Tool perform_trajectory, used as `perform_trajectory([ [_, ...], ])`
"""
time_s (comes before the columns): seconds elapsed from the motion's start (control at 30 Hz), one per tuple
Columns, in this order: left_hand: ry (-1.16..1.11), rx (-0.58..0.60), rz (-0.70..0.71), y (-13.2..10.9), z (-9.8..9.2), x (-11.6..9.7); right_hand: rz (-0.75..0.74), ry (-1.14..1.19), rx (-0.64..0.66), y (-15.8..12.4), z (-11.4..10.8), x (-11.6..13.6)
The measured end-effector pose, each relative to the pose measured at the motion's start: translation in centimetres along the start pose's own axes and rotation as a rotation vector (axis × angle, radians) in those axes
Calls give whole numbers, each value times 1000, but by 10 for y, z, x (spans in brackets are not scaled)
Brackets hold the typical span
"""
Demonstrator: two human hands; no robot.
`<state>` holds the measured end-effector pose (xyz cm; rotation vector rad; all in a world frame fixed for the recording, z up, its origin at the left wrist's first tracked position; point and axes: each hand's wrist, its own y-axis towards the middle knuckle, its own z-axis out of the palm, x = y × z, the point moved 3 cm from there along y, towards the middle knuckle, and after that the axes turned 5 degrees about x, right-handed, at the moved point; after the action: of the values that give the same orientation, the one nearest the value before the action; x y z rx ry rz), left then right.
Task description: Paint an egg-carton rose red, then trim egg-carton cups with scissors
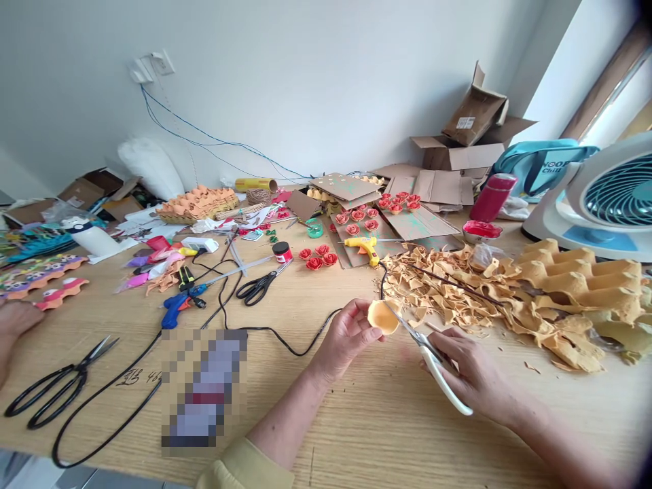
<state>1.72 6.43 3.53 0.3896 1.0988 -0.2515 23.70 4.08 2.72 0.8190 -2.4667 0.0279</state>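
Two hands I watch, left hand (349,333) pinching an empty carton cup (383,316), right hand (471,370) gripping scissors (418,337) at its rim, bowl (481,231) of red paint beyond

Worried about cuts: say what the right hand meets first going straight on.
The right hand aims its scissors at the cardboard cup pinched by the left hand; that probably comes first.

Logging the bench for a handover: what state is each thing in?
Left hand: grips cup.
Right hand: grips white scissors, blades open on the cup.
Centre black scissors: open, lying flat.
Yellow glue gun: lying on its side.
Box: flaps open.
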Motion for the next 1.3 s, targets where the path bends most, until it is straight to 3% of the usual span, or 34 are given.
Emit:
perform_trajectory([
  [0.23,44,19,-109,0,4,-1,14,-13,42,1,2,-2],
  [0.43,56,34,-107,-1,6,2,9,-7,59,1,2,1],
  [1.0,-159,57,-148,-2,3,5,48,61,75,-3,5,1],
  [1.3,-28,-30,-26,-1,6,9,121,166,113,3,3,5],
])
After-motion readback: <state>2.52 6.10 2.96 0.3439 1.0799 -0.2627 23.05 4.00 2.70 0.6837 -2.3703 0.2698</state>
